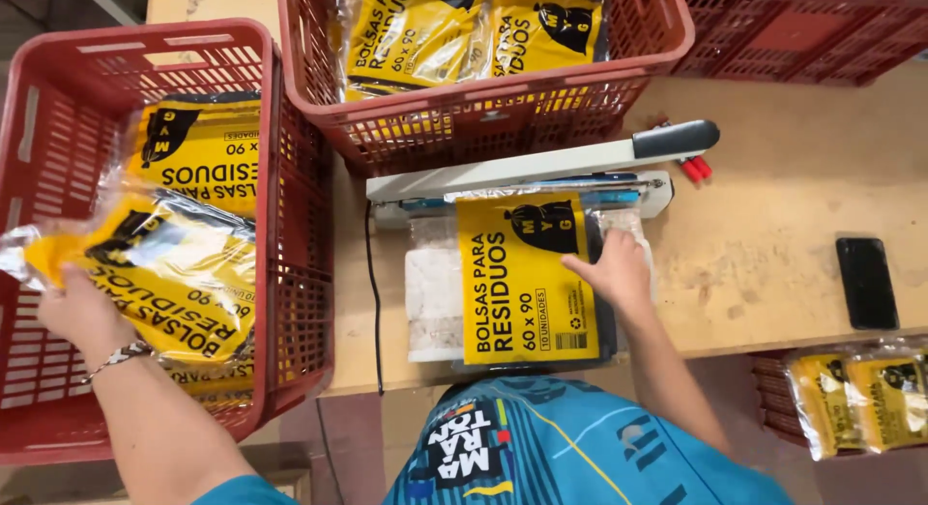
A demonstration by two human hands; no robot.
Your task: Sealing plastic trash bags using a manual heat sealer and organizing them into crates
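Pressing flat, the right hand steadied a yellow packet under the heat sealer, its mouth at the bar, while another packet was clasped by the left hand over the red crate left of the sealer.

Count, head view. Red plastic crates: three on the table, namely left crate, centre crate, right crate; a fourth is partly seen below the table edge. Yellow-labelled bag packs: two in the left crate, one being under the left grip; two in the centre crate; one under the right grip; two at lower right. Heat sealer: one. Black phone: one. Hands: two.
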